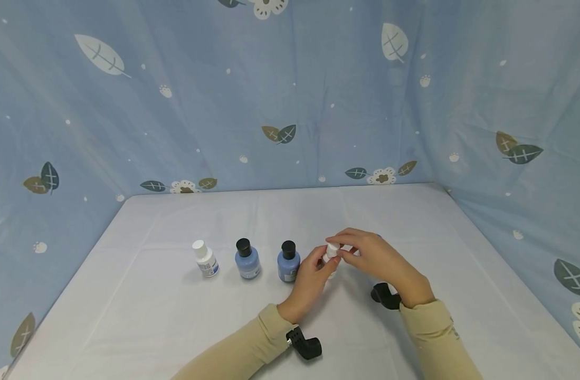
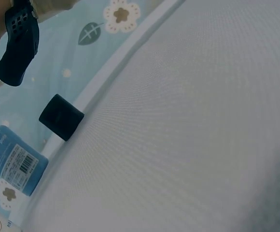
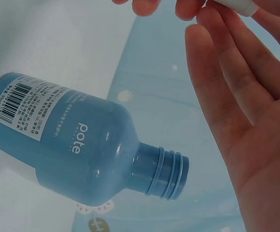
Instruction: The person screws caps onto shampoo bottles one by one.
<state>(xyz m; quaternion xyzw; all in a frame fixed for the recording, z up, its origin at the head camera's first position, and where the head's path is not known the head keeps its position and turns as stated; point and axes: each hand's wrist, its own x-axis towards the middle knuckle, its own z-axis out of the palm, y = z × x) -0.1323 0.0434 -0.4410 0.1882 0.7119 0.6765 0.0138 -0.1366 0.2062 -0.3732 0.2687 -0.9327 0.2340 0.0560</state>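
A small white bottle (image 1: 326, 258) is held upright between both hands. My left hand (image 1: 308, 287) grips its body, and my right hand (image 1: 372, 256) pinches the white cap (image 1: 333, 248) at its top. In the right wrist view, the fingers (image 3: 239, 63) are around a white piece (image 3: 239, 6), cut off by the frame edge. Near that hand stands an uncapped blue bottle (image 3: 101, 145) with bare neck threads; the right hand mostly hides it in the head view. Whether the white cap has come off the bottle I cannot tell.
Left of the hands stand two blue bottles (image 1: 288, 264) (image 1: 248, 263) with black caps and another white bottle (image 1: 206, 261). A loose black cap (image 2: 61, 117) sits on the white table (image 1: 142, 295). Patterned blue cloth (image 1: 318, 79) surrounds the table's back and sides.
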